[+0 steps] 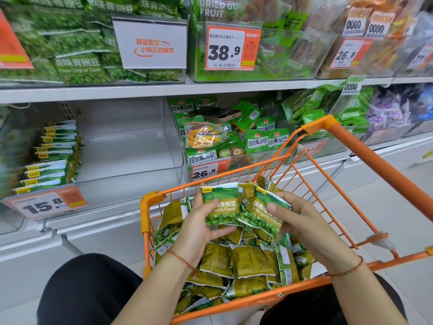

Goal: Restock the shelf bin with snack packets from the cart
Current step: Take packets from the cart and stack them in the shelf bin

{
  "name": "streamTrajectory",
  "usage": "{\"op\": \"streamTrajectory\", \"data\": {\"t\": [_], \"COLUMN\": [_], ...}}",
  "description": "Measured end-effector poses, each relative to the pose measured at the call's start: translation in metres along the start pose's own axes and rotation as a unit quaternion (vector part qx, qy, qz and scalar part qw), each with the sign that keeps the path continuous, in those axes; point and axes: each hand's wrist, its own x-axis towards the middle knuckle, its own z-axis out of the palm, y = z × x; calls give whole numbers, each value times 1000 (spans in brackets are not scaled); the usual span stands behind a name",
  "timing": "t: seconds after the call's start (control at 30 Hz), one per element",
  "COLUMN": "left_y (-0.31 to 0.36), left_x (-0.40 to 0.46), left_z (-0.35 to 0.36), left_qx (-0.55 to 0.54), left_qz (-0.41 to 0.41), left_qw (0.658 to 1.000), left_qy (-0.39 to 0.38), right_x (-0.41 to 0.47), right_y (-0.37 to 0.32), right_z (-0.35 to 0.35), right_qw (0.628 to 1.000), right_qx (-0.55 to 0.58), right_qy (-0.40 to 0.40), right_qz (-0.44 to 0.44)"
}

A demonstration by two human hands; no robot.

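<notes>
Packets (243, 207) between left hand (199, 227) and right hand (302, 219), above cart (150, 207).

Single head-worn wide-angle view, looking forward and down. Hands (246, 221) and cart (351, 146) sit close beneath the lens; shelf (93, 92) stands just beyond, facing the camera at a slant. Edges bend from lens distortion.

Shop: price tags (228, 49), stocked shelves (93, 91), cart (365, 158).

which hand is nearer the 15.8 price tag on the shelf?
Left. The left hand holds packets over the cart's shelf-side corner, closest to the 15.8 price tag. The right hand is farther away, over the cart's middle.
</notes>
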Motion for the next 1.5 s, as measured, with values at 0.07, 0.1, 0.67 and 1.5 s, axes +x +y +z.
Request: {"op": "streamTrajectory", "data": {"t": [0.07,0.1,0.67,1.5], "left_y": [-3,-5,-1,122], "left_x": [2,4,-3,-35], "left_z": [-1,-3,2,-130], "left_qx": [23,33,129,451], "left_qz": [-6,-9,22,215], "left_qw": [1000,999,991,854], "left_qy": [-8,-13,-13,147], "right_x": [4,5,16,97], "right_y": [-5,-8,3,-79], "right_z": [6,11,51,210], "right_qw": [1000,999,978,969], "right_qx": [-10,-23,-146,-75], "right_qy": [4,1,134,-230], "right_qz": [-16,-22,-71,50]}}
